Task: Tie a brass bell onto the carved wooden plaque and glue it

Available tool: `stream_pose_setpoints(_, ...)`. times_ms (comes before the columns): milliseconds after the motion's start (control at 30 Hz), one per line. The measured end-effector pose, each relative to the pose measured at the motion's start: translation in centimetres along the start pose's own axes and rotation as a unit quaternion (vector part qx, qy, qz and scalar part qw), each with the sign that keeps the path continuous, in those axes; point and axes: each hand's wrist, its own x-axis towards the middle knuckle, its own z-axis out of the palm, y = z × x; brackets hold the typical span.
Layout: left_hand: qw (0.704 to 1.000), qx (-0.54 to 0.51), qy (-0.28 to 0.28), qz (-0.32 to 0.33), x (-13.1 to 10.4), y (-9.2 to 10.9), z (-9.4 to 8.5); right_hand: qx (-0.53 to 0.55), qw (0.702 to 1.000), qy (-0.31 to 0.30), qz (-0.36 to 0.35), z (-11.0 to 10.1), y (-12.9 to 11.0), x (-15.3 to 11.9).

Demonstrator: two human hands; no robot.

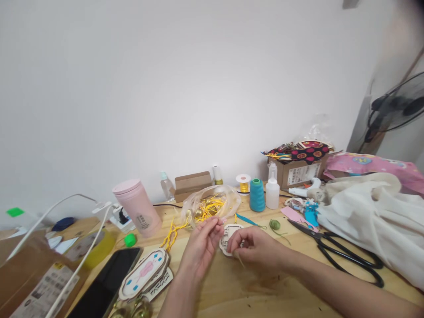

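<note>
My left hand (202,247) is raised over the table with its thumb and fingertips pinched together; whatever lies between them is too small to make out. Beside it, my right hand (256,245) is closed, and a thin greenish cord (241,261) hangs from its fingertips. Between the hands is a pale wooden cut-out plaque (232,228) with a lattice pattern, partly covered by my right fingers. Whether either hand touches the plaque I cannot tell. A small ball of green cord (274,225) and a blue crochet hook (247,219) lie just beyond.
Behind is a clear bag (228,197) of yellow cords and bells. Black scissors (344,251) and white cloth (367,216) lie right. A teal thread cone (257,196) and white bottle (272,194) stand behind. Left are stacked plaques (144,274), a phone (107,280) and pink cup (137,207).
</note>
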Motion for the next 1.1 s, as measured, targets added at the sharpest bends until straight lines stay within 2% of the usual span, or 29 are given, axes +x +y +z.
stream_pose_setpoints(100, 0.997, -0.038, -0.030, -0.058, 0.1, 0.1, -0.1, 0.156, 0.983, 0.018, 0.091, -0.2, 0.1, 0.2)
stream_pose_setpoints(200, 0.990, -0.049, -0.094, -0.092, 0.2, 0.2, -0.1, 0.219, 0.967, 0.025, 0.129, -0.5, 0.3, 0.4)
stream_pose_setpoints(300, 0.987, -0.030, -0.124, -0.101, 0.1, 0.2, 0.1, 0.264, 0.953, 0.032, 0.144, -0.7, 0.5, 0.4)
stream_pose_setpoints(433, 0.981, 0.107, -0.160, -0.019, -0.4, -0.1, 0.5, 0.284, 0.947, 0.016, 0.152, -0.8, 0.7, 0.4)
stream_pose_setpoints(533, 0.951, 0.250, -0.176, 0.047, -0.7, -0.7, 0.7, 0.286, 0.948, 0.006, 0.140, -0.9, 0.9, 0.4)
stream_pose_setpoints(633, 0.920, 0.330, -0.197, 0.081, -0.7, -1.2, 0.9, 0.283, 0.949, 0.002, 0.138, -0.9, 0.9, 0.4)
stream_pose_setpoints(733, 0.909, 0.357, -0.184, 0.116, -0.4, -1.4, 0.9, 0.280, 0.950, 0.000, 0.135, -1.0, 0.6, 0.3)
stream_pose_setpoints(867, 0.916, 0.351, -0.119, 0.155, 0.1, -1.2, 0.6, 0.268, 0.955, -0.018, 0.128, -1.1, 0.1, 0.3)
stream_pose_setpoints(1100, 0.957, 0.248, -0.097, 0.116, 0.1, -1.1, 0.6, 0.181, 0.982, 0.041, 0.044, -0.4, 0.9, 0.7)
